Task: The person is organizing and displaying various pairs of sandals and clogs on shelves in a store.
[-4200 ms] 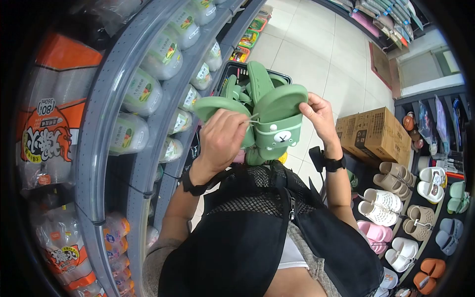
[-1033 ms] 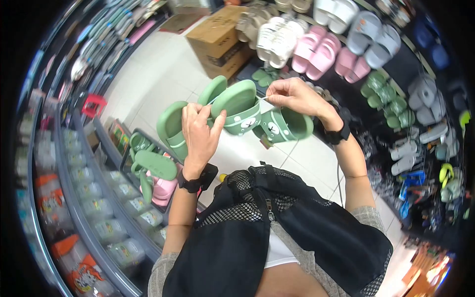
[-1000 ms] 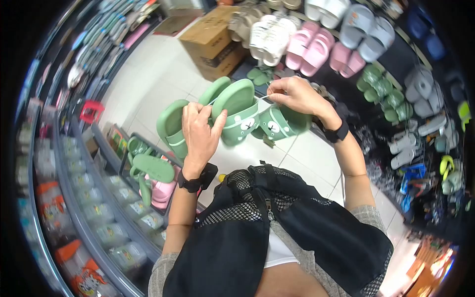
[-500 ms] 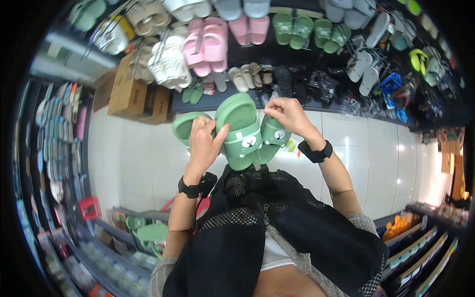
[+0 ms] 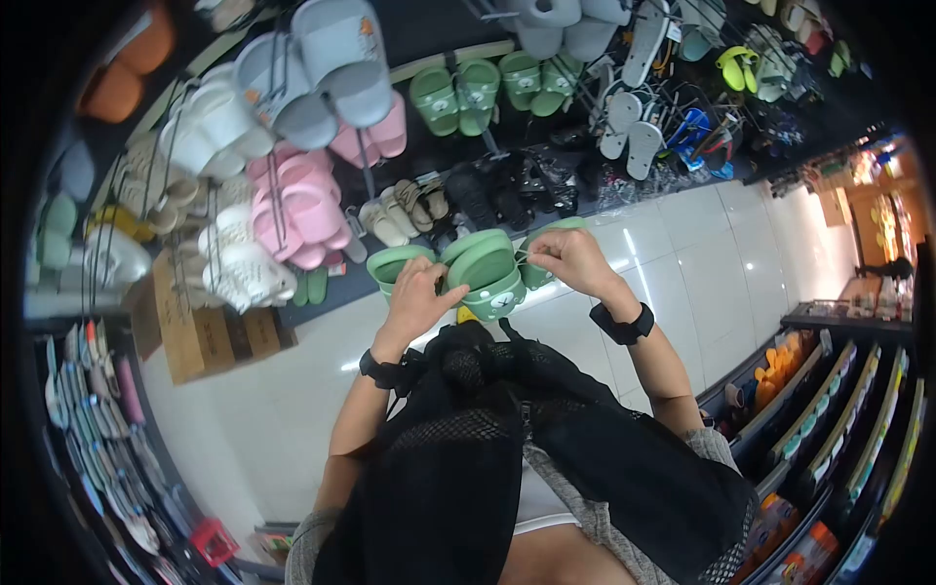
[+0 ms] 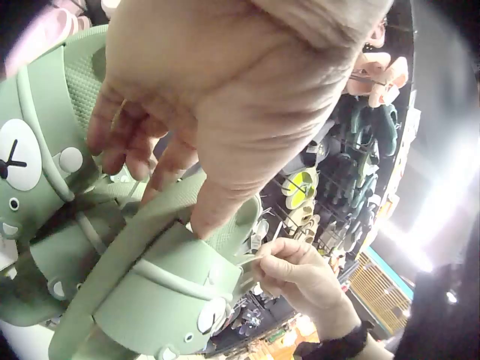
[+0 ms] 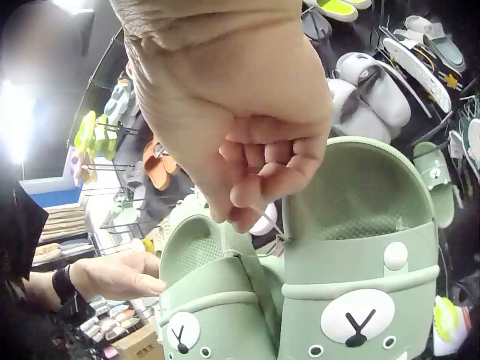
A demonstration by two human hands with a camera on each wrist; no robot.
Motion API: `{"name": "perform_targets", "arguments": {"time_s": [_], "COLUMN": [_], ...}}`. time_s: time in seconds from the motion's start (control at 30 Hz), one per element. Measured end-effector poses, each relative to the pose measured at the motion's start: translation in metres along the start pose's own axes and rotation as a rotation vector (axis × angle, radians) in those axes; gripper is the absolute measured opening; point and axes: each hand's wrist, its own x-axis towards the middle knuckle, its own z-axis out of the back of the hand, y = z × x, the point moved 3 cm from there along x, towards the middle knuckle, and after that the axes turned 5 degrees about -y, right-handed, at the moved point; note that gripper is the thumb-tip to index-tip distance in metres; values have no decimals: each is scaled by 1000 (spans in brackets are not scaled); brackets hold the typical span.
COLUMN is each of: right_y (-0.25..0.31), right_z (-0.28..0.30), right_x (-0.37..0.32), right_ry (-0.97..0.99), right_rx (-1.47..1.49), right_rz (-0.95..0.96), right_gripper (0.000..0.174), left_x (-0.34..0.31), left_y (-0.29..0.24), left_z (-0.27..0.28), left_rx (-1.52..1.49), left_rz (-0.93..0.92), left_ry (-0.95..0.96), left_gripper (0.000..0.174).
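Several green slippers with a white bear face on the strap hang between the two hands. The left hand grips them, its thumb on the strap edge of one slipper and its fingers curled behind. Between thumb and fingertips, the right hand pinches a thin pale tie joined to the slippers. In the right wrist view, the right hand is above a large slipper and a second one. The slippers' lower ends are partly hidden.
Racks of slippers stand ahead, with pink pairs, grey-blue ones and green bear pairs. A cardboard box is on the floor to the left. Goods shelves run along the right, and a red stool is lower left.
The view has turned rightward from the shelf and basket toward the slipper rack. The slippers, earlier over the basket, have come away with both hands; the right hand went from a slipper to the tie.
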Motion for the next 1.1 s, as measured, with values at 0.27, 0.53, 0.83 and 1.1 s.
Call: {"name": "perform_targets", "arguments": {"time_s": [0.27,0.53,0.83,1.1], "right_y": [-81,-206,-321,-311], "right_z": [56,111,150,158], "right_x": [37,73,134,170], "right_ry": [-75,-80,62,226], "right_rx": [-62,46,177,295], "right_rz": [-263,-354,-279,-260], "right_gripper": [10,9,8,7], "left_x": [81,123,146,154], "left_y": [24,42,10,0], "left_z": [-29,-70,-95,-120], "left_rx": [-176,-47,69,76], "left_rz": [108,291,523,601], "left_ry": [99,-37,-242,-302], "left_gripper": [19,17,7,9]}}
